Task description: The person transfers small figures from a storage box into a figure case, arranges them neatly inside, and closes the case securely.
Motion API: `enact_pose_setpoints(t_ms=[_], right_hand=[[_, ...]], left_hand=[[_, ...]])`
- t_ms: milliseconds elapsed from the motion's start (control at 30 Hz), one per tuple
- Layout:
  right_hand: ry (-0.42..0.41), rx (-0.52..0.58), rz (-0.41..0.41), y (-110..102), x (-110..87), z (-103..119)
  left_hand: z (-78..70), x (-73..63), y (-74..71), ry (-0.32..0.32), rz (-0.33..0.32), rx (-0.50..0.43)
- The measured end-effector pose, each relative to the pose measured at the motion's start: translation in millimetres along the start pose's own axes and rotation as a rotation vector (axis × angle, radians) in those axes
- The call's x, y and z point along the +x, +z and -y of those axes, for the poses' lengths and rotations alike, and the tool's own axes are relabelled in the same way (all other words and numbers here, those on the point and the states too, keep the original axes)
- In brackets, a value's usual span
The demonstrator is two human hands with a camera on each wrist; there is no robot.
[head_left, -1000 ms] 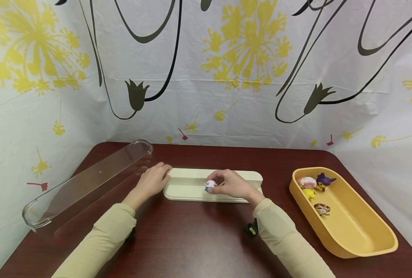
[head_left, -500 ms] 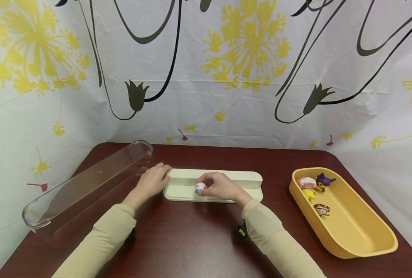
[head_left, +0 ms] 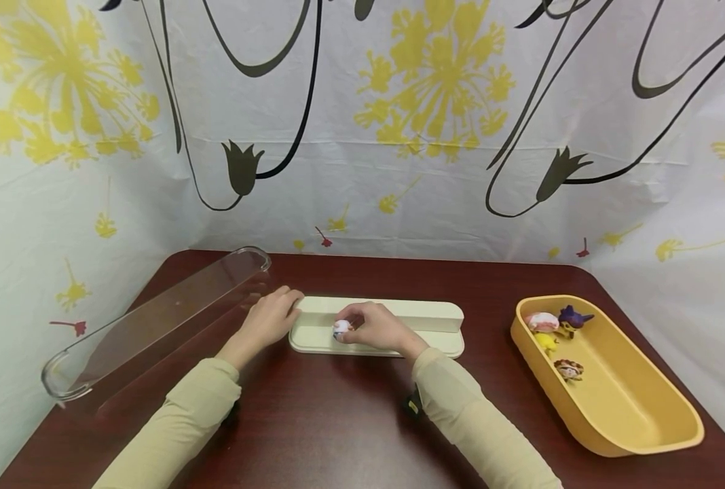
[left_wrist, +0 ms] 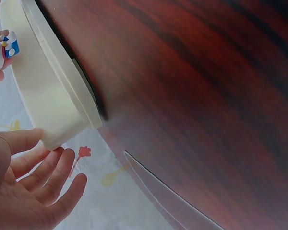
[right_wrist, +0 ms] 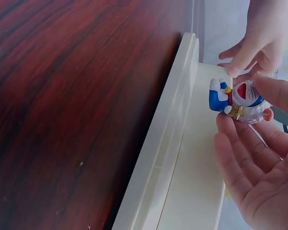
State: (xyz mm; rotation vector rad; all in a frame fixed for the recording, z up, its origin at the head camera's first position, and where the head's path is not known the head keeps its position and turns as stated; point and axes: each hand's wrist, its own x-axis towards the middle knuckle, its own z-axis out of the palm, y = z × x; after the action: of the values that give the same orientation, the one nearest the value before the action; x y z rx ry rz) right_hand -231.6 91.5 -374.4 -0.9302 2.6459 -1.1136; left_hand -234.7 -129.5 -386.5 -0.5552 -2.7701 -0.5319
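Note:
In the head view, a long cream display base (head_left: 316, 335) with a raised back step lies mid-table. My left hand (head_left: 269, 317) holds its left end; in the left wrist view, the thumb and fingertips meet the corner and the other fingers spread loosely. My right hand (head_left: 377, 327) pinches a small blue-and-white cat figurine (right_wrist: 240, 101) between thumb and fingers over the base's left half. The figurine has a red mouth and a gold star, and lies sideways in the right wrist view. Part of it is hidden by my fingers in the head view.
A long clear plastic cover (head_left: 167, 312) lies slantwise on the left. A yellow bin (head_left: 619, 401) stands on the right, with a purple figurine (head_left: 573, 317), a pink-and-white figurine (head_left: 542, 322), a yellow one (head_left: 546, 341) and a brown-edged one (head_left: 568, 369). A patterned curtain hangs behind.
My right hand has moved left along the cream base with the cat figurine, from near its middle toward the left end. My left hand stays at the corner.

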Motion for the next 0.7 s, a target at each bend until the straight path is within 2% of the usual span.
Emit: enact_pose_setpoints(t_ms=[133, 700], right_hand=[[-0.027, -0.008, -0.005, 2.9, 2.4, -0.1], [-0.015, -0.037, 0.000, 19.7, 12.7, 5.4]], left_hand=[[-0.1, 0.2, 0.0, 0.003, 0.000, 0.005], [-0.5, 0.2, 0.4, -0.009, 0.011, 0.000]])
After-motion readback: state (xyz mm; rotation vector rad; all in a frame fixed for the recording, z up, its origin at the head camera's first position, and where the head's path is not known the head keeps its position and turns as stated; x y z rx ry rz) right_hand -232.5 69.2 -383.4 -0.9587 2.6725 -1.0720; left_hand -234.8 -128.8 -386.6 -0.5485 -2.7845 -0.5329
